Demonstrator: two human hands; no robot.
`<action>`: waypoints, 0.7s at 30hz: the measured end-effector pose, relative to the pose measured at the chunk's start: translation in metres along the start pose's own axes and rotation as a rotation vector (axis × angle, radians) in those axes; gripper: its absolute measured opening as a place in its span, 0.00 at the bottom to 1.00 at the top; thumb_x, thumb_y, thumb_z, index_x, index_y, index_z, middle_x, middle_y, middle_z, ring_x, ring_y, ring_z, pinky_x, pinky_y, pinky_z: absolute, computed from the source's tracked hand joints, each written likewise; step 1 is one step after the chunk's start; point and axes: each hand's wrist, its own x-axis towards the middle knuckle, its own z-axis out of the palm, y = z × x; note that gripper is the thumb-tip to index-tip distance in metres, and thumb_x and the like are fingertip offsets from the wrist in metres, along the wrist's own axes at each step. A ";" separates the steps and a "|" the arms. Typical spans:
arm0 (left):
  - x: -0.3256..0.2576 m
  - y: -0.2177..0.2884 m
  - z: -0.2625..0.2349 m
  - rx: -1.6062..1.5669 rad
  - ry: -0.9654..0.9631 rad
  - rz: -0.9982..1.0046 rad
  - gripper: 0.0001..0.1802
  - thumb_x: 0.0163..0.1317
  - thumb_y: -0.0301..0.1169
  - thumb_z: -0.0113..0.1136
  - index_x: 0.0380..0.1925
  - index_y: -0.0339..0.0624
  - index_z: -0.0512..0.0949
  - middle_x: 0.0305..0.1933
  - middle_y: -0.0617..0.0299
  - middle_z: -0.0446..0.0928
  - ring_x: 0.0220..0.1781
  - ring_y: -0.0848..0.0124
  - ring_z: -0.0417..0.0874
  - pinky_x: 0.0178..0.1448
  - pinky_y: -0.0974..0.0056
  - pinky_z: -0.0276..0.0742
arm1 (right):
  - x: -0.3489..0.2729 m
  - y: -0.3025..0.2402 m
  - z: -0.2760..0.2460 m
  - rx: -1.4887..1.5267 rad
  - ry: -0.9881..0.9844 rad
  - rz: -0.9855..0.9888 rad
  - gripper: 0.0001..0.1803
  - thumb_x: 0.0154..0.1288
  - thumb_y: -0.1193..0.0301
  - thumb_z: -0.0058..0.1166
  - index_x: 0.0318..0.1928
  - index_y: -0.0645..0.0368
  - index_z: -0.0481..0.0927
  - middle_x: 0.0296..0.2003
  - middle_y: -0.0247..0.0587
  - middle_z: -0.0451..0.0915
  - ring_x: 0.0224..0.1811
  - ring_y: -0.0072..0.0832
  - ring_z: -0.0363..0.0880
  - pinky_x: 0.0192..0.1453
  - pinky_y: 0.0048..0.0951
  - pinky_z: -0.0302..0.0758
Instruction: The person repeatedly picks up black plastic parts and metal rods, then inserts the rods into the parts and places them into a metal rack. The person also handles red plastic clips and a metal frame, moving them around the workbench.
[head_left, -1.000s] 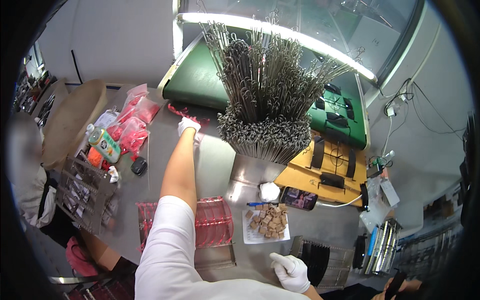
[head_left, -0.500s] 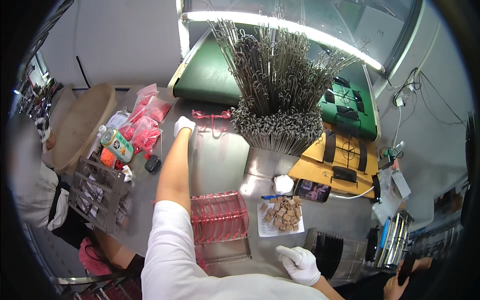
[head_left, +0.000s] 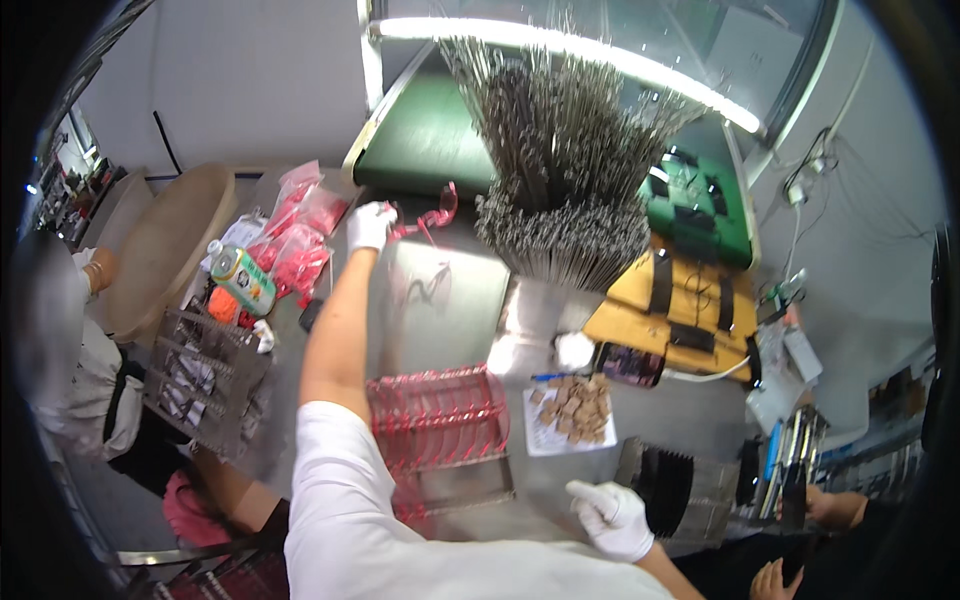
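My left hand [head_left: 371,226], in a white glove, reaches to the far left of the metal table. Its fingers are closed on one end of a pink part shaped like a spectacle frame [head_left: 438,214], which tilts up to the right. In a white glove too, my right hand [head_left: 612,520] hovers over the near right of the table, fingers curled in, with nothing visible in it. Between my arms stands a rack [head_left: 440,418] of clear curved pieces with pink edges. Small brown blocks [head_left: 575,408] lie on a white sheet beyond my right hand.
A metal bin [head_left: 540,310] packed with hooked wire rods stands at the back. Pink bags [head_left: 300,255], a bottle [head_left: 243,280] and a metal rack [head_left: 200,370] are at left. A phone [head_left: 630,364], a rack of black pieces [head_left: 668,492] and another person's hand [head_left: 836,508] are at right.
My left hand has closed on the pink frame-shaped part, which lay flat beside it before; its right end is now raised. My right hand has hardly moved.
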 end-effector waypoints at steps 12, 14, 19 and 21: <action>-0.315 0.292 -0.278 -0.213 -0.538 -0.392 0.09 0.57 0.28 0.66 0.31 0.30 0.84 0.29 0.55 0.85 0.23 0.78 0.81 0.24 0.74 0.72 | 0.038 -0.058 0.028 0.659 0.029 0.163 0.36 0.73 0.59 0.58 0.72 0.69 0.66 0.62 0.43 0.75 0.48 0.27 0.81 0.54 0.28 0.77; -0.368 0.292 -0.278 -0.386 -0.594 -0.419 0.09 0.55 0.26 0.66 0.30 0.29 0.84 0.27 0.52 0.85 0.20 0.75 0.81 0.20 0.73 0.71 | 0.029 -0.076 0.015 1.012 -0.254 0.326 0.30 0.73 0.64 0.56 0.68 0.70 0.72 0.55 0.44 0.82 0.50 0.28 0.83 0.58 0.28 0.78; -0.446 0.267 -0.243 -0.578 -0.475 -0.476 0.08 0.58 0.25 0.67 0.30 0.26 0.83 0.25 0.49 0.83 0.18 0.71 0.81 0.20 0.72 0.71 | 0.001 -0.077 0.000 0.924 -0.421 0.485 0.12 0.72 0.77 0.49 0.46 0.69 0.86 0.41 0.46 0.89 0.45 0.31 0.87 0.53 0.31 0.81; -0.466 0.261 -0.235 -0.647 -0.475 -0.491 0.11 0.58 0.27 0.66 0.28 0.26 0.83 0.26 0.49 0.83 0.18 0.71 0.80 0.19 0.71 0.70 | -0.017 -0.067 0.010 1.017 -0.394 0.500 0.09 0.75 0.74 0.55 0.46 0.66 0.87 0.40 0.40 0.88 0.40 0.22 0.84 0.47 0.25 0.81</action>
